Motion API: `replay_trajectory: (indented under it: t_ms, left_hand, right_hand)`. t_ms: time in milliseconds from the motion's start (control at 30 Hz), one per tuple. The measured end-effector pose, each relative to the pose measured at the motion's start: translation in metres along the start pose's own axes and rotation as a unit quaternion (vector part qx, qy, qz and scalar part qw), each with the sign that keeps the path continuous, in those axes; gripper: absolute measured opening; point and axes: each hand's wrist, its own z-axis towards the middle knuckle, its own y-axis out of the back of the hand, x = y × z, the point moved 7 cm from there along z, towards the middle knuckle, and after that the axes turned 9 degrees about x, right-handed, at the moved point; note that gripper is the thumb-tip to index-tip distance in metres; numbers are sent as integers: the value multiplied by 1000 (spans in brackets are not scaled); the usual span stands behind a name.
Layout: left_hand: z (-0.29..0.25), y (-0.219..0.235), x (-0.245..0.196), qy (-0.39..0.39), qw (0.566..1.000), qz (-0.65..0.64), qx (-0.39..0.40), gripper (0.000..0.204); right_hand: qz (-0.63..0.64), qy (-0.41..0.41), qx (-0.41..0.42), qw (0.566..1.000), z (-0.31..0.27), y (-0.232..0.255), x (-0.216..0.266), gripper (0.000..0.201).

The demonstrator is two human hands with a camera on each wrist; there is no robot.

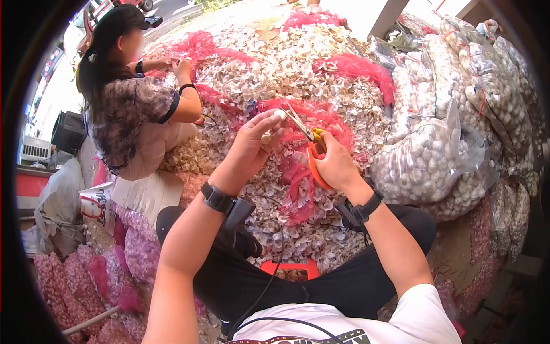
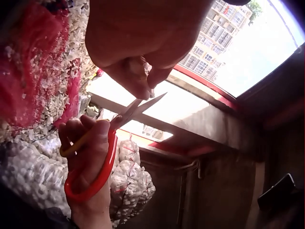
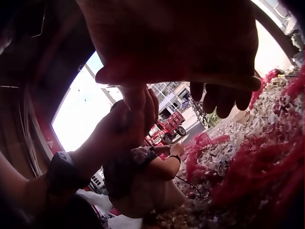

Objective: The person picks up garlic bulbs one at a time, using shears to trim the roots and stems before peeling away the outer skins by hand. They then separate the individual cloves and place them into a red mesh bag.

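Observation:
My left hand (image 1: 249, 143) pinches a small white garlic bulb (image 1: 280, 114) between thumb and fingertips, raised in front of my body. My right hand (image 1: 339, 165) grips scissors (image 1: 313, 163) with orange and yellow handles, fingers through the loops. Their parted blades point toward the bulb. From the left wrist view, the scissors (image 2: 113, 152) have their blade tips right at the fingertips of the left hand (image 2: 143, 43), which mostly cover the garlic. In the right wrist view the right hand (image 3: 176, 52) is dark and hides most of the scissors.
A wide heap of garlic skins and trimmings (image 1: 269, 74) with pink mesh netting (image 1: 309, 114) lies ahead. Clear bags of garlic (image 1: 424, 160) stand at right, pink sacks (image 1: 69, 286) at lower left. Another person (image 1: 134, 97) squats at left. A red stool (image 1: 291, 268) shows between my legs.

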Motion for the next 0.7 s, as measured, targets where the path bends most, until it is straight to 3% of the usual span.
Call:
replay_trajectory:
  t_ms: [167,367,567,667,700]
  left_hand:
    - [3,0,5,-7,999,-9,31,22]
    - [-2,-6,3,8,1000,9,-3,25]
    - [-1,0,6,2,1000,6,10,23]
    - [-1,3,6,4,1000,7,4,23]
    - [0,4,7,6,1000,13,12,23]
  right_hand:
    - [3,-5,8,1000,-2,-2,3,78]
    - [27,14,-20,999,1,-6,-3,78]
    - [1,-12,-2,1000,-2,-7,1,73]
    - [-46,-6,-35,998,-5,-2,8,67]
    - [-72,-36,-25,996,-5,-1,7,64]
